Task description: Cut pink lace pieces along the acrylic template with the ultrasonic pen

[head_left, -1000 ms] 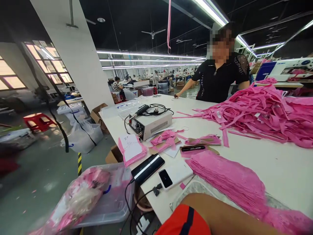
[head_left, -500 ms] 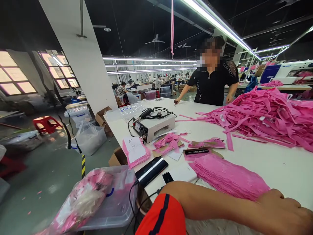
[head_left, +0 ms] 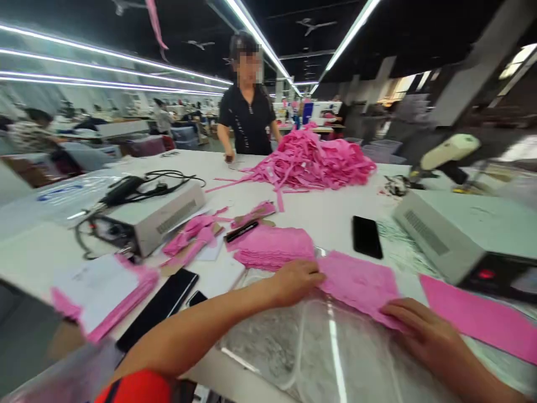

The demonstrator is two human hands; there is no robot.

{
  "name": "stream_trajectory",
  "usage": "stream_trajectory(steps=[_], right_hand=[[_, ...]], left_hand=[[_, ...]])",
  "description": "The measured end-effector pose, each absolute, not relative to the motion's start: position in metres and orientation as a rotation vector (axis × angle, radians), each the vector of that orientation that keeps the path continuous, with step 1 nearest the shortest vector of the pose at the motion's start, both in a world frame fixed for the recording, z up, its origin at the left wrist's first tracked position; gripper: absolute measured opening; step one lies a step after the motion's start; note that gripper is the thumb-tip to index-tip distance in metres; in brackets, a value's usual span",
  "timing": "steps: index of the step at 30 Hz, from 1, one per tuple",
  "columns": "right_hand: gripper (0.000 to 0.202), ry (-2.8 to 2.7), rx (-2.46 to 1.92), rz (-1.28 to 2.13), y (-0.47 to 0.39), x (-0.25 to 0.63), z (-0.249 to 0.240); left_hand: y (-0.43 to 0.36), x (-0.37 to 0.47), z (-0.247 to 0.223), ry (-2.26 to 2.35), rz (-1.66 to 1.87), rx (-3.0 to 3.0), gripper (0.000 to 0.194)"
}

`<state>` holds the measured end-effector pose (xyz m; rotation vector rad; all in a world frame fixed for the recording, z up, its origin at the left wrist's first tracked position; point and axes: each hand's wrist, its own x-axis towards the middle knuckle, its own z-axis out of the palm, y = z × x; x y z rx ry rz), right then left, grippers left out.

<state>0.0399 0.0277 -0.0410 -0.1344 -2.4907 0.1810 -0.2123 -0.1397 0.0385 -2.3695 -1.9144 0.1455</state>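
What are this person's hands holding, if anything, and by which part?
A pink fabric piece: the left hand holds its left edge; the right hand touches its near right corner, though a grip there is unclear.

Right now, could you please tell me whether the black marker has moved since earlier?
No; against the pink stack, the black marker keeps its place; only the view turned.

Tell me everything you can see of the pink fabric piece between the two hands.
The pink fabric piece is roughly four-sided, thin-looking and spread out, with faint surface marks; blur hides finer detail. It slants down toward the right in the picture. The left hand touches its left end, the right hand its lower right corner. A stack of pink pieces is on its left.
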Motion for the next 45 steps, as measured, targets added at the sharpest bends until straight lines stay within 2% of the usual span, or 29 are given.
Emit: stream_trajectory(steps=[5,10,13,19,26,31,35,38,42,45], right_hand=[[0.033,-2.522,-0.131,0.178,0.01,0.045,-0.045],[0.037,-2.514,-0.126,0.205,0.003,0.045,-0.043],[0.034,-2.53,-0.131,0.231,0.0,0.051,-0.038],[0.023,-2.545,-0.169,0.289,-0.012,0.059,-0.025],[0.024,-2.584,-0.087,0.35,-0.052,0.06,-0.015],[0.021,-2.652,-0.016,0.472,-0.082,0.049,-0.005],[0.018,-2.736,-0.038,0.484,-0.089,0.041,0.002],[0.021,-2.717,-0.015,0.473,-0.093,0.029,0.004],[0.025,-2.691,0.036,0.511,-0.11,0.004,0.001],[0.024,-2.717,0.07,0.545,-0.123,-0.016,-0.003]], left_hand=[[-0.155,-0.231,-0.009,-1.883,-0.255,-2.374,0.028],[-0.169,-0.231,-0.011,-1.924,-0.452,-2.326,0.036],[-0.18,-0.223,-0.008,-1.86,-0.524,-2.411,0.032],[-0.194,-0.209,-0.012,-1.805,-0.512,-2.521,0.014],[-0.227,-0.213,0.006,-1.832,-0.434,-2.581,0.02],[-0.257,-0.218,0.022,-2.052,-0.351,-2.591,0.02],[-0.265,-0.22,0.024,-2.182,-0.402,-2.588,0.015],[-0.267,-0.22,0.024,-2.24,-0.415,-2.576,0.006],[-0.272,-0.217,0.02,-2.222,-0.409,-2.565,0.004],[-0.275,-0.215,0.013,-2.174,-0.377,-2.562,0.016]])
